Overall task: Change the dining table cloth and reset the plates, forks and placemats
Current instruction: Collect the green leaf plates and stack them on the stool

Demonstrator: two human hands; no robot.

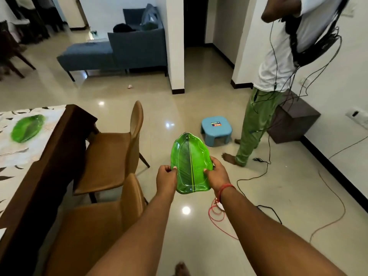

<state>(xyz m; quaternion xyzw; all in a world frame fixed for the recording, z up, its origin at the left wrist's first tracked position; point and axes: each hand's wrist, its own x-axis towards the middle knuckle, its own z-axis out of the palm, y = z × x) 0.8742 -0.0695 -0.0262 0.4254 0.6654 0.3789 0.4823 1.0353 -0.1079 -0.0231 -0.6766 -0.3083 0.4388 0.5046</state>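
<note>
A green leaf-shaped plate (189,162) hangs level over the floor, held out in front of me. My left hand (166,179) grips its left edge, thumb on top. My right hand (218,176) grips its right edge the same way. At the far left stands the dining table (45,168), dark wood, covered with a pale cloth printed with dark leaves (18,158). A second green leaf plate (26,128) lies on that cloth. No forks or placemats show.
Two tan chairs (113,154) (99,234) stand against the table's side, between me and it. A blue plastic stool (216,130) sits on the floor ahead. Another person (278,62) stands at the right holding cables; cables (264,178) trail on the tiles. A grey sofa (119,50) stands far back.
</note>
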